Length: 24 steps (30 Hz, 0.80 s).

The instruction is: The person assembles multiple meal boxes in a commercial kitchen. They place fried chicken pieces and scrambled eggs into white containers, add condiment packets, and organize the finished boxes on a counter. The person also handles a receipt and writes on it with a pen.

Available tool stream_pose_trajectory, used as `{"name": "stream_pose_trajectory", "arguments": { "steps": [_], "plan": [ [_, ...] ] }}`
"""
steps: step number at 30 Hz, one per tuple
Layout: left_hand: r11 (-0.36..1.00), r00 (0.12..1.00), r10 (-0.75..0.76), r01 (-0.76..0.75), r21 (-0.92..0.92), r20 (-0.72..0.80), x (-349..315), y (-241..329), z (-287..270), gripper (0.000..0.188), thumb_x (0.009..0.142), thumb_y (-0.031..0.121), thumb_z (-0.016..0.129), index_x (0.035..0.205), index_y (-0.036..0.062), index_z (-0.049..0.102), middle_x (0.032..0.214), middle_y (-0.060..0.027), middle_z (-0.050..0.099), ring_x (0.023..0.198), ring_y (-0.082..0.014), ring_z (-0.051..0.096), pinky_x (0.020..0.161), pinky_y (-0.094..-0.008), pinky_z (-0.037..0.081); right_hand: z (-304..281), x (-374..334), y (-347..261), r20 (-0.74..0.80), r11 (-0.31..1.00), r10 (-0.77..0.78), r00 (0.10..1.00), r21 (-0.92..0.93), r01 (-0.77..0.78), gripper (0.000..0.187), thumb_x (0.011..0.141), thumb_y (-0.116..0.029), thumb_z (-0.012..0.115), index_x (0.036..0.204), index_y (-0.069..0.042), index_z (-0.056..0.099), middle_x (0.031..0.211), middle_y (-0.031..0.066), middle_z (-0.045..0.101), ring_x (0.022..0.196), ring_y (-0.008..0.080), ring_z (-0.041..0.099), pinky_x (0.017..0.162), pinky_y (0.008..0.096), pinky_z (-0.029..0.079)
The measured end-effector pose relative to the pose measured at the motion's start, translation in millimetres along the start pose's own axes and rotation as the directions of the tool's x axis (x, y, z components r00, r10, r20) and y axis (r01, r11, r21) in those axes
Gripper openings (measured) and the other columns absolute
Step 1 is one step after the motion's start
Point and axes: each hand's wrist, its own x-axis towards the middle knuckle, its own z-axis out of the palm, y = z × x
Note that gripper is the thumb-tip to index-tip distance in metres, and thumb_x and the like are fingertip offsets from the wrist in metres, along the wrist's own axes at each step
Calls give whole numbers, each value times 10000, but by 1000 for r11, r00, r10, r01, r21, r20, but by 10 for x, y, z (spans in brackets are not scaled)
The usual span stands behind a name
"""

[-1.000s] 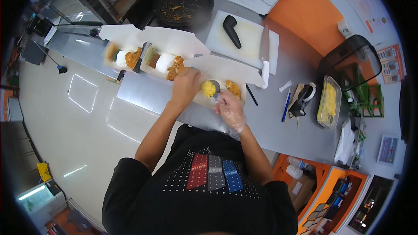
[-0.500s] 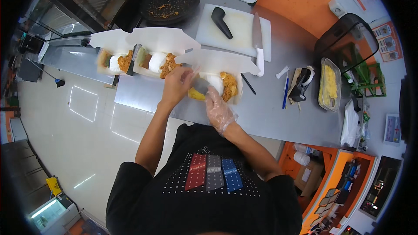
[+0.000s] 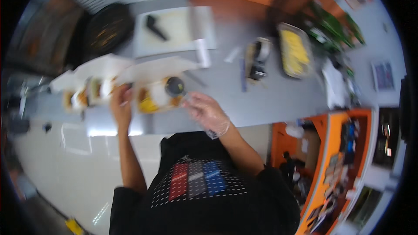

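My gloved right hand point(image 3: 207, 111) grips a small round-bowled ladle point(image 3: 174, 86) by its handle. The dark bowl hangs over the right side of an open white takeaway box point(image 3: 152, 104), which holds white rice point(image 3: 160, 97), a yellow food point(image 3: 148, 104) and brown fried pieces partly hidden by the ladle. At this box's left side is my bare left hand point(image 3: 122, 104), fingers curled together; blur hides what they hold. Beyond it stand two more open boxes, a middle one point(image 3: 102, 67) and a left one point(image 3: 63, 80), with rice and brown food.
At the back are a dark pan point(image 3: 109, 28) and a white cutting board point(image 3: 174, 45) with a black curved object point(image 3: 156, 28) and a knife point(image 3: 202, 52). Rightward lie a blue pen point(image 3: 243, 75), a tape dispenser point(image 3: 258, 61) and a clear tub of yellow food point(image 3: 295, 50).
The view has swung right and blurred. My right hand has drawn the ladle from the box's left side to over its right side. My left hand has moved toward the middle box.
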Motion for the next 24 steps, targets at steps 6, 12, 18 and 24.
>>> {"name": "stream_pose_trajectory", "arguments": {
  "steps": [6, 12, 18, 24],
  "plan": [
    [977, 896, 196, -141, 163, -397, -409, 987, 700, 149, 910, 43, 597, 1045, -17, 622, 964, -122, 633, 858, -197, 599, 750, -294, 505, -1596, -1064, -1439, -316, 706, -600, 735, -641, 301, 322, 952, -125, 497, 1260, -38, 459, 980, 71, 595, 722, 120, 521, 616, 248, 432],
    [918, 932, 361, -350, -188, 29, -701, 2194, 2706, 138, 837, -4, 626, 975, 1, 623, 939, -156, 620, 835, -256, 600, 700, -322, 495, -3144, -1418, -2951, -414, -206, -676, 610, -689, -695, 322, 902, -102, 478, 1206, -5, 516, 1122, 260, 605, 989, 427, 608, 779, 485, 501],
    [922, 871, 315, -186, -340, 377, -643, 2899, 4884, 416, 899, 126, 604, 1283, 6, 500, 1343, -250, 426, 1189, -389, 489, 915, -434, 466, -3328, -963, -3499, -162, -481, -394, 905, -803, -353, 281, 831, -47, 486, 1091, 14, 574, 972, 288, 635, 922, 420, 632, 793, 475, 506],
    [958, 872, 265, -188, -218, 411, -484, 2604, 5899, 593, 960, 179, 477, 1486, 35, 243, 1468, -339, 242, 1293, -482, 370, 1041, -483, 355, -3634, -702, -3650, -70, -487, -210, 975, -857, -167, 343, 820, -9, 461, 1153, 35, 530, 1022, 298, 622, 993, 427, 616, 862, 467, 495]
  ]
}}
